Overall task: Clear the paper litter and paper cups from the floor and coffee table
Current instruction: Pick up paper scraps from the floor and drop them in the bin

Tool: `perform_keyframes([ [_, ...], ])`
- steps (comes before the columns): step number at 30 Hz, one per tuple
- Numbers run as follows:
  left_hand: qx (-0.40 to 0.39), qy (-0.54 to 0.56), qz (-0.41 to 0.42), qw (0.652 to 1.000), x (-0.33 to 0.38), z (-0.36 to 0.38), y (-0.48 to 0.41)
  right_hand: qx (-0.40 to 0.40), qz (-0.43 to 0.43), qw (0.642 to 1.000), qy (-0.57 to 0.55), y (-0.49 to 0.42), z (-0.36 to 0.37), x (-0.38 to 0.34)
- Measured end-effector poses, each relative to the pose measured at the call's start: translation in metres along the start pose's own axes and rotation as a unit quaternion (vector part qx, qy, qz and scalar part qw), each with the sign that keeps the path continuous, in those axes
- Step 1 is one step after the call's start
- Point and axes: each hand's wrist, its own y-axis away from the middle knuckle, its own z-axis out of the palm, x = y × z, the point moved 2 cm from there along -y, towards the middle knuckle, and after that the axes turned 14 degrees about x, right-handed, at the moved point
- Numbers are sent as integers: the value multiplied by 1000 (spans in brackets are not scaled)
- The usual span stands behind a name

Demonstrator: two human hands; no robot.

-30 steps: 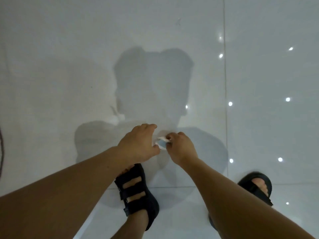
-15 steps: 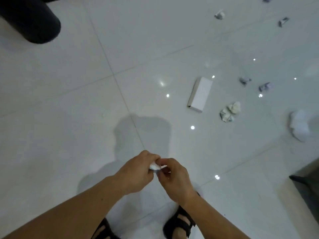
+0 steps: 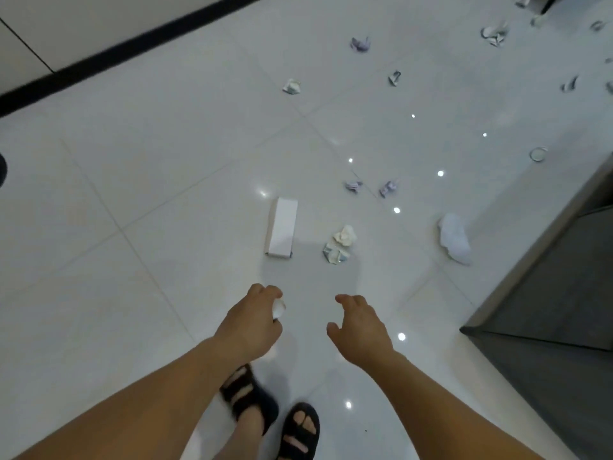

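Found the left hand (image 3: 252,322) low and just left of centre, toward 6 o'clock, fingers curled round a small white paper wad (image 3: 278,308) showing at the hand's 2 o'clock edge. Found the right hand (image 3: 358,330) at 3 o'clock of the left, apart from it, fingers spread and loosely bent, holding nothing. Noted both held over the white tiled floor (image 3: 149,194); cannot tell from this angle how far above it. Logged a white oblong box (image 3: 282,227) lying flat at 12 o'clock from the left hand. Logged two crumpled papers (image 3: 340,245), touching each other, at 3 o'clock of the box, near it but apart. Logged a larger white crumpled sheet (image 3: 454,239) further out at 3 o'clock, near the foot of a grey furniture block (image 3: 547,293). Recorded two small bluish scraps (image 3: 353,186) side by side at 1 o'clock from the box. Recorded further litter scattered toward 1 o'clock at the far end of the floor, including a pale wad (image 3: 292,87) and a bluish wad (image 3: 360,44). Noted a small round ring (image 3: 538,154) at 2 o'clock, just beside the block's edge; cannot tell whether cup rim or lid. Noted a black strip (image 3: 132,44) running across at 11 o'clock. Noted dark sandals (image 3: 300,429) on both feet at 6 o'clock, below the hands.
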Motion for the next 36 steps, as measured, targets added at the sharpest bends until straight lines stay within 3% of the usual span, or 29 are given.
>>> perform_keyframes([
  [11,-25,19,31,999,28,34,-161,-6,24,997,68,-159,-1,26],
  [23,-20,-17,-17,1000,-42,181,-300,-47,-38,984,166,-320,165,110],
  [31,-21,-11,-22,999,-70,221,-328,32,-71,970,229,-342,218,120],
  [36,-26,-17,-30,999,-56,175,-313,-16,-95,971,220,-326,178,92],
])
